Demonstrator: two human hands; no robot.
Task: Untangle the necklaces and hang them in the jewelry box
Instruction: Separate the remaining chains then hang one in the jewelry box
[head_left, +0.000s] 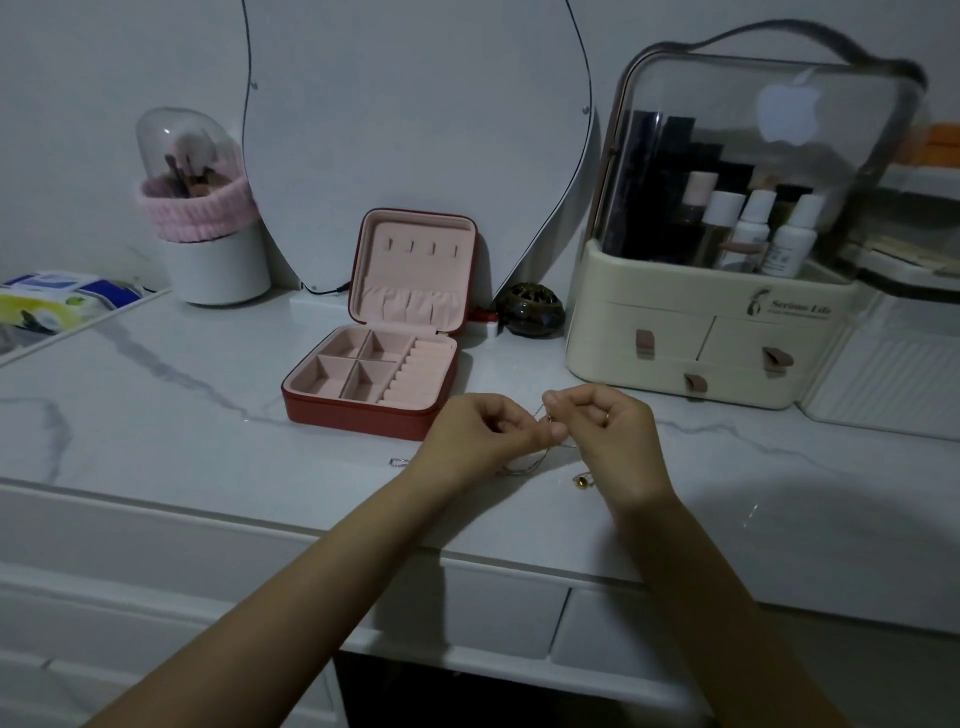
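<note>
Head view, left to right: open red jewelry box on the marble desk; left hand and right hand, both pinching the tangled necklaces just above the desk; cream cosmetics organizer.

Two hands of mine, my left hand and right hand, meeting over one thin tangle of chain; how many necklaces it makes I cannot tell. Just beyond my fingers: one red jewelry box, four hooks in its lid. Past my right fingers, one cosmetics organiser with three drawers
</note>
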